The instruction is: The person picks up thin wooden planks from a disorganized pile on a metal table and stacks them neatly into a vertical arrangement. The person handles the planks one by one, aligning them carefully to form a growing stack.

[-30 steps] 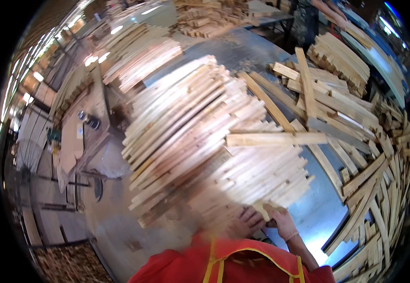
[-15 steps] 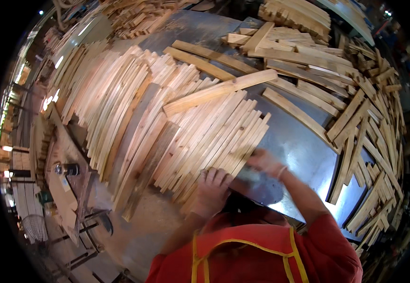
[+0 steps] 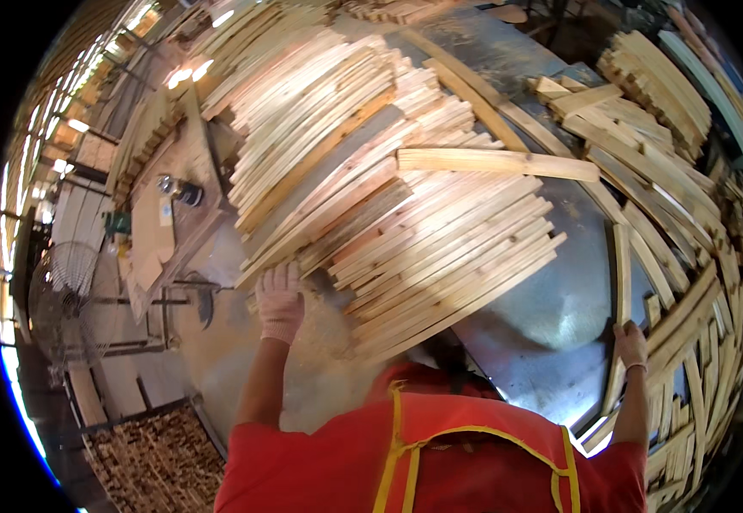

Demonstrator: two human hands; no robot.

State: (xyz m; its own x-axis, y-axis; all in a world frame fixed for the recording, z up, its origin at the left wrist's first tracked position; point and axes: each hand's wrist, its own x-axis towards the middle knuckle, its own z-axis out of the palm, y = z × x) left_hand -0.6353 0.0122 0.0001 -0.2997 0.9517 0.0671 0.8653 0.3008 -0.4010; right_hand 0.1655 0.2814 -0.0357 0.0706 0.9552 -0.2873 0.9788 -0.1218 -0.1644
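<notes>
Your left hand [image 3: 280, 301] was at stacked strips [image 3: 363, 184], fingers slightly apart | your right hand [image 3: 632, 345] seemingly clamped fingers round a loose board [image 3: 622, 274]

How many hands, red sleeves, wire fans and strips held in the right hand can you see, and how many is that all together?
Left hand and right hand: 2
Red sleeves: 2
Wire fan: 1
Strip in the right hand: 1
Total: 6
</notes>
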